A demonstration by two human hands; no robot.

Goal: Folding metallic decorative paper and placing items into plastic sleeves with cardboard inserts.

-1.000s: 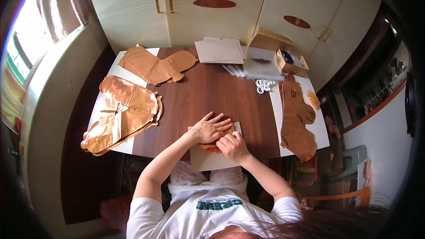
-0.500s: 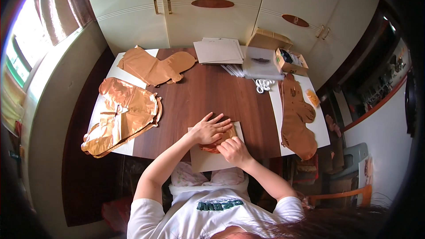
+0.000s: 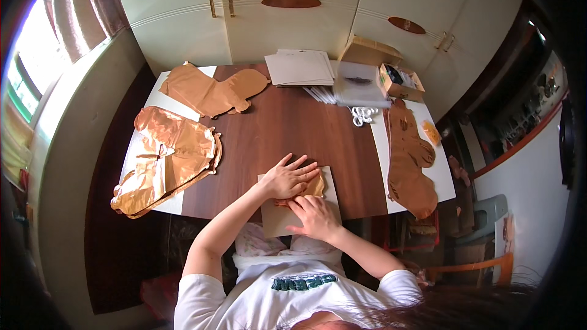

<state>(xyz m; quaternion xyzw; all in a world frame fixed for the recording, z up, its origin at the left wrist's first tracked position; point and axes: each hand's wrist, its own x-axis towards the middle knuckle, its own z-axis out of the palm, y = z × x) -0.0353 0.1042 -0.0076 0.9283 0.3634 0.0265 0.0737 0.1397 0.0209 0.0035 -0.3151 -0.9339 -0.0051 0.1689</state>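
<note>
Flat now: left hand (image 3: 292, 177) and right hand (image 3: 315, 215), unclenched, pressing a folded copper foil balloon (image 3: 313, 187) onto a card sheet (image 3: 275, 220). Folding seemingly underway; other foil balloons (image 3: 168, 162) unfolded.

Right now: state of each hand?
Left hand: open, fingers spread, pressing flat on the folded copper foil piece.
Right hand: open, fingertips on the same piece, gripping nothing.

Small copper foil piece (image 3: 315, 186) flat on beige card (image 3: 275, 223)
</note>
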